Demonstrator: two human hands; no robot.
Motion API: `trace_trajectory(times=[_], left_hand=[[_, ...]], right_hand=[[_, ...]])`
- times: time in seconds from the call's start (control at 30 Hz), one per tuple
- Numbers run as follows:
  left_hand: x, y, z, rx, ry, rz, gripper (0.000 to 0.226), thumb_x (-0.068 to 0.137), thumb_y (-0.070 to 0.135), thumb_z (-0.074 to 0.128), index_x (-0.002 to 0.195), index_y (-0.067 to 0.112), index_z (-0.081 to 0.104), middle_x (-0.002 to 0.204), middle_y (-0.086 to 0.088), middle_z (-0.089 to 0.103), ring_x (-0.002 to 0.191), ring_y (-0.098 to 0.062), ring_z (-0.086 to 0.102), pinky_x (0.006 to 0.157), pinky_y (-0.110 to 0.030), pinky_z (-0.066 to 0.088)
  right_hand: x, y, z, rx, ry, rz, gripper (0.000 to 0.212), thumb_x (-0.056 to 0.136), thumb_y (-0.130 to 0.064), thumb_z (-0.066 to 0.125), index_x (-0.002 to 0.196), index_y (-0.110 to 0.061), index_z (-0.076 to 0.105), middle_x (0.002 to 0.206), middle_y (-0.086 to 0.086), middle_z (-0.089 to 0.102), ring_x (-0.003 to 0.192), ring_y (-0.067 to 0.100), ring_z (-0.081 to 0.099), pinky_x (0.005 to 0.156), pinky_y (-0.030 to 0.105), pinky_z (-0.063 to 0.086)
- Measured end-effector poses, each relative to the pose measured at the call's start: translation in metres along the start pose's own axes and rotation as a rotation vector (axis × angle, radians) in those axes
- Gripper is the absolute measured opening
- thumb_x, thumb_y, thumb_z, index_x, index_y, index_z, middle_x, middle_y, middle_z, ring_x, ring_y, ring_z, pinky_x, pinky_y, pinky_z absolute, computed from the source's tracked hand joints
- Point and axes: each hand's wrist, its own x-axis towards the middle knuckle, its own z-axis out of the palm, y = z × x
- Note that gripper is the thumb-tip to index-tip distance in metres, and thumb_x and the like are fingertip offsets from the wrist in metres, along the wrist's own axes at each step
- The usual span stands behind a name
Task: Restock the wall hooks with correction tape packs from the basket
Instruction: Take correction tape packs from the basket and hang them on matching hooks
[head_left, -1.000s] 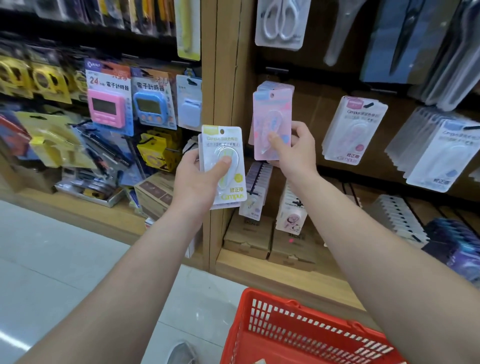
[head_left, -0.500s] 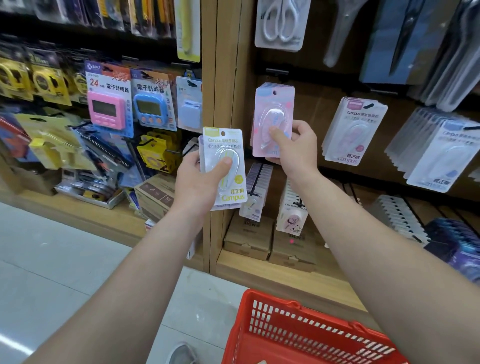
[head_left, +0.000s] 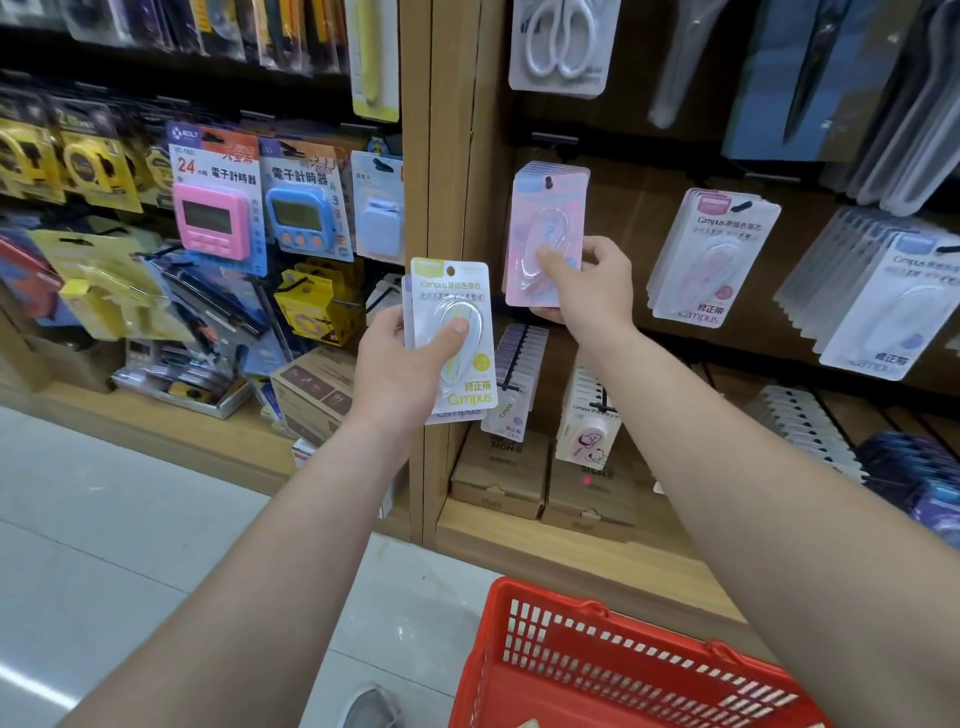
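1. The left hand (head_left: 400, 358) is raised in front of the wooden upright (head_left: 447, 156), clamped on a yellow correction tape pack (head_left: 452, 291). Its thumb is pressed flat on the clear blister and the other fingers are hidden behind the card. The edge of a second card peeks out from behind it
2. The right hand (head_left: 587, 280) is up at the wall hook (head_left: 548, 181), pinching the pink correction tape packs (head_left: 545, 208) low down, with the thumb on the front blister and the fingers curled round the right edge and back
3. Those pink packs sit upright in a stack, and the hook's dark tip shows through the hole in the front card
4. Just to the right hangs a row of white packs (head_left: 711, 254), not touching the hand
5. The red basket (head_left: 623, 670) is down below between the two forearms, near the foot of the shelving; I can't make out what lies in it
6. Off to the left, past the upright, a pink timer (head_left: 210, 221) and a blue timer (head_left: 298, 213) hang side by side, and white scissors (head_left: 563, 41) hang above the pink stack
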Motion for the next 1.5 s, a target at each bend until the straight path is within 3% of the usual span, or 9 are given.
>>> trace_trajectory(times=[0.23,0.37,0.43,0.53,0.67,1.03,1.2,1.37,1.5], left_hand=[[0.002,-0.008,-0.002,0.020,-0.016,0.003,0.031,0.092,0.024,0.077,0.121,0.017,0.066,0.111,0.002,0.076,0.092,-0.017,0.077,0.066,-0.039,0.065],[0.003,-0.015,-0.004,0.034,-0.024,-0.010,0.036,0.090,0.025,0.079,0.122,0.017,0.066,0.112,0.002,0.076,0.095,-0.018,0.077,0.070,-0.044,0.065],[0.002,-0.021,-0.004,0.039,-0.025,-0.037,0.036,0.089,0.025,0.080,0.121,0.017,0.066,0.111,0.001,0.077,0.094,-0.019,0.077,0.070,-0.046,0.065],[-0.002,-0.034,-0.001,0.070,-0.039,-0.087,0.035,0.086,0.026,0.083,0.117,0.017,0.068,0.107,0.001,0.078,0.091,-0.021,0.078,0.068,-0.049,0.065],[-0.018,-0.054,0.009,0.105,-0.102,-0.186,0.036,0.084,0.025,0.084,0.116,0.017,0.068,0.103,-0.002,0.078,0.086,-0.023,0.078,0.066,-0.053,0.064],[-0.070,-0.100,0.035,0.172,-0.235,-0.267,0.014,0.090,0.029,0.078,0.102,0.024,0.073,0.095,0.002,0.080,0.087,-0.021,0.078,0.077,-0.042,0.065],[-0.080,-0.114,0.055,0.202,-0.267,-0.330,0.021,0.100,0.028,0.066,0.119,0.018,0.069,0.107,-0.001,0.078,0.092,-0.023,0.077,0.075,-0.047,0.065],[-0.092,-0.126,0.089,0.289,-0.363,-0.342,0.028,0.101,0.017,0.063,0.129,0.020,0.062,0.121,0.002,0.074,0.100,-0.018,0.075,0.083,-0.044,0.064],[-0.107,-0.130,0.134,0.319,-0.443,-0.269,0.027,0.091,0.012,0.073,0.117,0.019,0.069,0.113,-0.001,0.077,0.104,-0.024,0.074,0.096,-0.052,0.058]], right_hand=[[0.004,0.000,-0.001,-0.028,-0.049,0.270,0.030,0.094,-0.041,0.072,0.098,-0.023,0.050,0.105,0.001,0.064,0.096,0.022,0.072,0.084,0.041,0.064],[-0.007,0.011,-0.011,-0.237,0.039,0.235,0.052,0.097,-0.045,0.066,0.137,-0.017,0.048,0.133,0.004,0.057,0.111,0.022,0.060,0.095,0.045,0.058],[-0.024,0.018,-0.020,-0.207,0.032,0.189,0.038,0.100,-0.037,0.060,0.133,-0.018,0.055,0.123,0.000,0.062,0.108,0.020,0.062,0.096,0.043,0.057],[-0.061,0.028,-0.030,-0.067,-0.216,0.228,0.020,0.104,-0.034,0.056,0.112,-0.019,0.067,0.105,0.002,0.073,0.090,0.017,0.069,0.081,0.034,0.060],[-0.102,0.052,-0.040,-0.084,-0.400,0.261,0.016,0.098,-0.033,0.068,0.108,-0.020,0.070,0.109,0.000,0.073,0.093,0.018,0.074,0.080,0.034,0.061],[-0.144,0.112,-0.086,0.008,-0.354,0.418,0.054,0.074,-0.032,0.090,0.118,-0.019,0.062,0.108,0.008,0.074,0.100,0.023,0.074,0.094,0.050,0.059],[-0.156,0.130,-0.111,0.085,-0.341,0.454,0.018,0.094,-0.012,0.074,0.108,-0.015,0.064,0.104,0.009,0.078,0.089,0.023,0.077,0.069,0.037,0.062],[-0.166,0.141,-0.158,0.095,-0.249,0.465,0.020,0.098,-0.013,0.067,0.115,-0.018,0.057,0.107,0.001,0.078,0.093,0.022,0.077,0.070,0.043,0.064],[-0.170,0.147,-0.214,0.106,-0.142,0.425,0.020,0.099,-0.011,0.066,0.116,-0.020,0.058,0.101,0.001,0.079,0.086,0.016,0.077,0.060,0.033,0.059]])
